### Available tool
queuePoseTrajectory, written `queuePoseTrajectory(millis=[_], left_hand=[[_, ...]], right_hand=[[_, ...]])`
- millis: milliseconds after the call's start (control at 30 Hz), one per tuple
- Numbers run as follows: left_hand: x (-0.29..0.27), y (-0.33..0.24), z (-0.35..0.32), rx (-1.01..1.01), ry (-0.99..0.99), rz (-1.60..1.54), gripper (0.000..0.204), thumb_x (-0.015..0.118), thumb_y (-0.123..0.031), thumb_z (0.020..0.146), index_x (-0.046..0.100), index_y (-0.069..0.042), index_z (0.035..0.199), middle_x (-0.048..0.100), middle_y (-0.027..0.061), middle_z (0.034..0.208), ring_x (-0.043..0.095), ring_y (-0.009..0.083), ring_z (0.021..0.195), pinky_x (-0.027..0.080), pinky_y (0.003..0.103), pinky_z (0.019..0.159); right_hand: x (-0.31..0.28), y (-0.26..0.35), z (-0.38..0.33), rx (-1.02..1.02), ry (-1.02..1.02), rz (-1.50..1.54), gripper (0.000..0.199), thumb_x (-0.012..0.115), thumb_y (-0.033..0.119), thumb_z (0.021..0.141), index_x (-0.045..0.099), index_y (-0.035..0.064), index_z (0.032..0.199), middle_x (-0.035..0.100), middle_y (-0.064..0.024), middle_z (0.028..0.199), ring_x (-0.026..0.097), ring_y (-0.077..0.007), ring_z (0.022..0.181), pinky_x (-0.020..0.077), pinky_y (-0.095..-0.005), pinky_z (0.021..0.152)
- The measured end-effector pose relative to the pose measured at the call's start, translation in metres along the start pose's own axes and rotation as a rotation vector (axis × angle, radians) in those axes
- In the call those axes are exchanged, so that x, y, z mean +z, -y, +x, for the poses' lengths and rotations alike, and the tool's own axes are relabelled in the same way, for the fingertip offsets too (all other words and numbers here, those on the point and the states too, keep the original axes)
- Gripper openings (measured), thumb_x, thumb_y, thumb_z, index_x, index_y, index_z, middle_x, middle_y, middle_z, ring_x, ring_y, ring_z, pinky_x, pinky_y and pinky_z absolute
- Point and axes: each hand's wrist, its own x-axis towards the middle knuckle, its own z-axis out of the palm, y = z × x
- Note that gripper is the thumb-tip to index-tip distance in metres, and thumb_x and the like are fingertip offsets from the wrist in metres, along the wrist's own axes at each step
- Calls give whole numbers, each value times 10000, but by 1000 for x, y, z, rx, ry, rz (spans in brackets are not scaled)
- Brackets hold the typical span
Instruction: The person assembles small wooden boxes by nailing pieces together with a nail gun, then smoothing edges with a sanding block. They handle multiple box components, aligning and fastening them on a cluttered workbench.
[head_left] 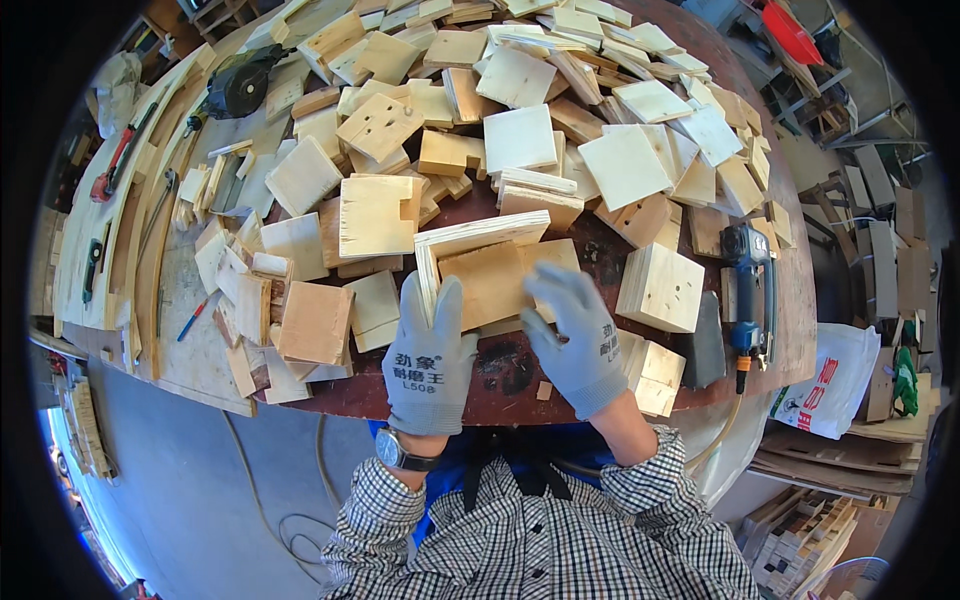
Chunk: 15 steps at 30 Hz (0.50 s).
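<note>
- The wooden piece (482,278) has pale, layered edges along its far and left sides, meeting at a corner around a smoother tan face.
- The left grip (430,355), in a grey knitted-cuff glove, is clamped on the left end of this piece, with the near end of its left edge between two fingers.
- The right grip (568,335), gloved alike and slightly blurred, is at the right end of the piece; I cannot tell whether it is closed on it.
- The piece therefore lies between both grips, above the near part of the dark red, stained tabletop (505,370).
- Beyond it, a loose pile of wood offcuts (515,78) spreads out, mostly flat and squarish, some knotty.
- Left of the piece sits a notched yellowish block (372,222).
- To the right, a cube-like block (662,290) shows layered sides, near a blue and black power tool (742,275) with a yellowish hose (718,432).
</note>
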Motion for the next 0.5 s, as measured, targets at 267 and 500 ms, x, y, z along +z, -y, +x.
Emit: queuePoseTrajectory(millis=[267,500], left_hand=[[2,1,1,23,-30,-9,719,848,-169,794,566,-124,1453,499,265,1492,704,430,1086,628,453,860],[-1,0,-1,-25,13,-14,783,824,-147,797,522,-128,1519,511,272,1487,708,424,1079,632,460,850]], right_hand=[[11,6,6,125,170,-13,751,838,292,874,523,58,1513,638,-211,1361,638,-410,1219,509,-474,1069],[-3,20,16,272,134,158,623,818,201,866,623,119,1452,662,-149,1207,659,-319,1061,532,-430,948]])
